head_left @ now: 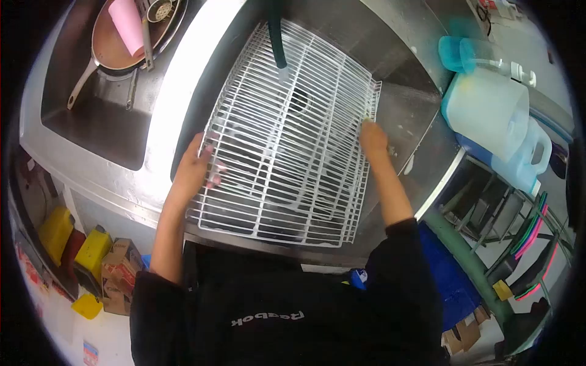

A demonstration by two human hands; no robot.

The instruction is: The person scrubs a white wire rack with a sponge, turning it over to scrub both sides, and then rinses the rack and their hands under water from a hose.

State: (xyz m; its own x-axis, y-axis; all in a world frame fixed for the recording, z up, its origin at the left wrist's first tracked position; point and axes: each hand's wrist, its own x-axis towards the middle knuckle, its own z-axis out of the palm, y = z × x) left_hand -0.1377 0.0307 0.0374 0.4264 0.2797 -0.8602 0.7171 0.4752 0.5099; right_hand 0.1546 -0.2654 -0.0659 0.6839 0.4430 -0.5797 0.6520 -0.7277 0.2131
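Rack (282, 141) in the right sink (404, 108), between two hands.
The left hand (193, 172) is at the rack's left edge, the right hand (373, 140) at its right; a hose (276, 38) hangs over its far part. The left sink (104, 137) holds a pan (110, 46) with a cup (126, 27) in it; a jug (532, 152) is right of both sinks.

There're 2 hands (194, 169) (373, 139) w/ 1 rack (280, 129) & 2 sinks (107, 134) (406, 119).

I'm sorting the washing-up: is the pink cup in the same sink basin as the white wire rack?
No, the pink cup lies on the pan in one basin, while the white wire rack is in the other.
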